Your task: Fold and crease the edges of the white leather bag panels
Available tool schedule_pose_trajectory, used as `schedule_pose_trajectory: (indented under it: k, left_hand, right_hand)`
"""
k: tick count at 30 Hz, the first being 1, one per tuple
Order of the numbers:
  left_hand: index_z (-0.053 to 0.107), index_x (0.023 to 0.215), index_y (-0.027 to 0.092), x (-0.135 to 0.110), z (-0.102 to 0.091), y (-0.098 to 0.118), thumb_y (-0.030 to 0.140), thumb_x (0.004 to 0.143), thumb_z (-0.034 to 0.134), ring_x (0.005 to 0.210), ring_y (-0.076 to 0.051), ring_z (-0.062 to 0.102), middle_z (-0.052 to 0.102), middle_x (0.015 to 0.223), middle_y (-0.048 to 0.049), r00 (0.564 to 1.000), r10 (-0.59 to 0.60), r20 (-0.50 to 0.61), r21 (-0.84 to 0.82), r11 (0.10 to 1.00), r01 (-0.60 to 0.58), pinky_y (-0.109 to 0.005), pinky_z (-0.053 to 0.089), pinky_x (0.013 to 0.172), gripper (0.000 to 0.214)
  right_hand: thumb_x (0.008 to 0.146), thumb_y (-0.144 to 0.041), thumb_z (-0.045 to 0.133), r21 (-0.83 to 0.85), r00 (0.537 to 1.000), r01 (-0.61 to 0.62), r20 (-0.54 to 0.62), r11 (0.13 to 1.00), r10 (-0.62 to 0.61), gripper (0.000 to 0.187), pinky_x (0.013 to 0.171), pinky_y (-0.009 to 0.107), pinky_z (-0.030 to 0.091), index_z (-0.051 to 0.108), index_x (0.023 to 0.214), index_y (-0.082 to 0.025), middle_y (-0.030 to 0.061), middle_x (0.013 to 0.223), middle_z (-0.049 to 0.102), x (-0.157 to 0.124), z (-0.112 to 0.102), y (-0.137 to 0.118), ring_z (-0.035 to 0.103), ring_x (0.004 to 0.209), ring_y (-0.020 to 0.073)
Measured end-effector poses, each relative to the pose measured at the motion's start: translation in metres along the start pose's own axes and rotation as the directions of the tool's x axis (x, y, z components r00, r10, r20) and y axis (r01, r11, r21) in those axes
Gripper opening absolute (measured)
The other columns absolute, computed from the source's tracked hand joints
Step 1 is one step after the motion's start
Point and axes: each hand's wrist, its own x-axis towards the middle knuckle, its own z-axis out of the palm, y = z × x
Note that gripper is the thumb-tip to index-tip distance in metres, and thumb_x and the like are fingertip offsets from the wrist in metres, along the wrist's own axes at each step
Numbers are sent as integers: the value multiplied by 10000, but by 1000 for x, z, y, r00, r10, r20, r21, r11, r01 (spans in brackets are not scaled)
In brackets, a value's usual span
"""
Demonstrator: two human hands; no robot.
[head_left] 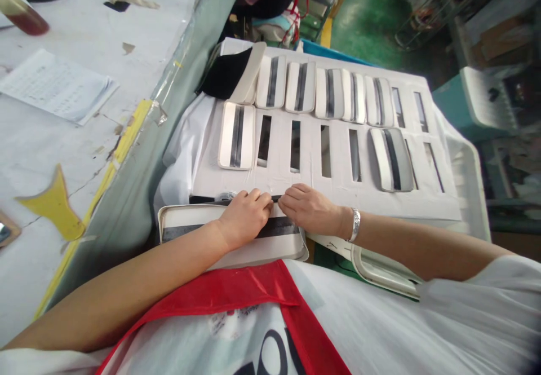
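Note:
Just in front of my body lies a long cream panel (190, 217) with rounded corners and a dark band along its length. My left hand (247, 217) is over it, fingers curled and closed. My right hand (315, 208), with a silver bracelet on the wrist, is closed in a pinch close beside the left fingertips. A thin dark strip (203, 199) runs along the panel's far side and shows between my fingertips. Both hands appear to pinch it, though the fingers cover most of the contact.
Beyond my hands is a white slotted board (270, 186), with several cream pieces (236, 135) with dark bands on it. A black-and-cream piece (232, 76) lies at its far left corner. On the left table (139, 53) are papers (59, 84) and a yellow tool (54, 206).

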Motion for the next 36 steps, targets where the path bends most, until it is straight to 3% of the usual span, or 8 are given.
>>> schedule_pose_trajectory:
  k: [4,7,11,15,19,24,30,36]
  left_hand:
    - [619,1038,111,-7,3,9,170,915,402,914,-254,527,593,963,-115,998,-59,-30,-14,998,59,-364,405,675,256]
    - [624,1036,115,-19,1,0,174,926,377,952,-237,542,611,1022,-114,996,-91,-20,-102,991,88,-361,450,749,277]
    - [559,1220,139,-60,-16,-50,152,897,443,1019,-183,578,645,1116,-98,981,-192,34,-312,930,193,-320,466,894,343]
    - [617,1180,146,-114,-28,-101,204,848,534,1001,-155,627,685,1116,-59,922,-361,140,-531,759,377,-265,458,937,348]
    - [671,1101,164,-140,-17,-116,196,814,534,962,-139,653,715,1059,-18,889,-432,151,-651,634,418,-228,466,914,320]
    - [683,1093,182,-143,-5,-111,172,807,524,969,-141,660,711,1077,-19,904,-419,80,-589,712,382,-230,473,911,327]
    - [660,1128,204,-147,-3,-112,145,866,486,1063,-121,627,678,1156,-22,974,-226,2,-477,856,199,-218,445,975,320]
    - [619,1193,214,-148,-3,-113,139,876,486,1112,-153,603,636,1227,-70,993,-96,70,-254,961,110,-242,467,952,352]
  right_hand:
    - [860,-116,484,161,996,-89,-7,983,91,200,769,326,365,646,972,-149,69,867,615,3,-2,2,498,802,179]
    - [834,-85,482,159,995,-87,-32,983,93,208,784,335,376,652,939,-142,75,838,618,7,-4,-1,513,793,183]
    - [820,-76,487,250,993,-82,-66,965,102,205,762,350,418,654,920,-141,82,822,625,27,-7,0,547,779,192]
    - [903,-160,452,548,967,-79,-159,833,197,225,779,323,483,644,1018,-146,98,913,638,74,-1,-8,587,850,180]
    - [907,-211,479,689,971,-47,-139,724,195,219,771,308,507,664,1009,-155,84,888,641,120,17,-22,604,820,164]
    - [921,-245,487,648,961,10,-216,762,172,224,739,289,493,678,990,-151,82,848,626,132,27,-32,583,789,154]
    - [937,-215,457,429,953,49,-289,902,86,223,707,274,455,665,1005,-168,73,843,621,125,30,-36,539,764,149]
    - [941,-178,426,310,960,117,-278,943,-28,229,694,274,423,645,1005,-156,72,842,613,127,27,-37,508,756,153]
